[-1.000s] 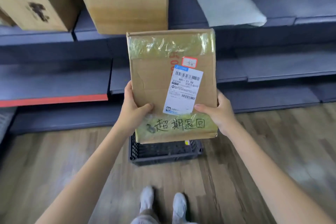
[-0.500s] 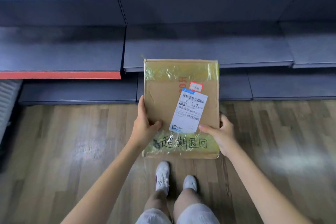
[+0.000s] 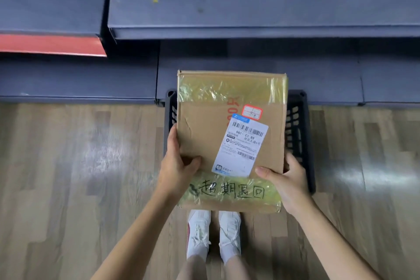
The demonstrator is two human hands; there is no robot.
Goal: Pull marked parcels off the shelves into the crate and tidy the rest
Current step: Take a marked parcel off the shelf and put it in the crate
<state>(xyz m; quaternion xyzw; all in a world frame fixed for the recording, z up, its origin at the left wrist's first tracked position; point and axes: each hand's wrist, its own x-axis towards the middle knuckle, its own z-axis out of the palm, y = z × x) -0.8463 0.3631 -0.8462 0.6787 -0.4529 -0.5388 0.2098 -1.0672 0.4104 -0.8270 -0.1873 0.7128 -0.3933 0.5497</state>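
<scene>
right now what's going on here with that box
A person is holding a flat brown cardboard parcel in both bare hands, the left hand on its left edge and the right hand at its lower right corner. The parcel bears a white shipping label and black handwriting on its taped lower end. It is held above a dark plastic crate that stands on the wooden floor against the dark blue shelves. The parcel is not yet set down in the crate.

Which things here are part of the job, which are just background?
In play: parcel with handwritten marking, held by left hand and right hand; black crate beneath it; shelves.
Background: wood floor, white shoes, red shelf edge.
</scene>
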